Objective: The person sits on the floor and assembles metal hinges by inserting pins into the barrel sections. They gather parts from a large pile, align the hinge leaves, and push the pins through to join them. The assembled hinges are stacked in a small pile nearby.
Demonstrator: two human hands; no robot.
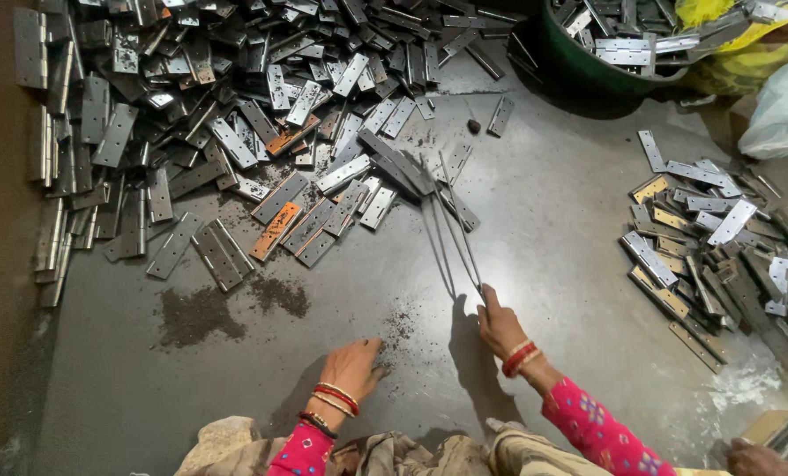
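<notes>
A: Big heap of metal hinges (235, 132) up and left of the left hand (351, 368), which lies flat and loose on the grey floor (552, 238), holding nothing.

B: The right hand (500, 324) is clenched around long thin rods (451, 225) that reach to the heap's edge. Further right there's a smaller hinge pile (720, 238), with a green tub (588, 62) above it. Dark grit is scattered near both hands.

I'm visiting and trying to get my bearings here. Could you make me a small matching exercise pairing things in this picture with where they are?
Things:
1. big heap of hinges
2. green tub
3. thin metal rods
4. left hand

Places:
a. flat on the floor
b. top right
c. upper left
d. held in the right hand

Pairs: 1-c, 2-b, 3-d, 4-a
</notes>
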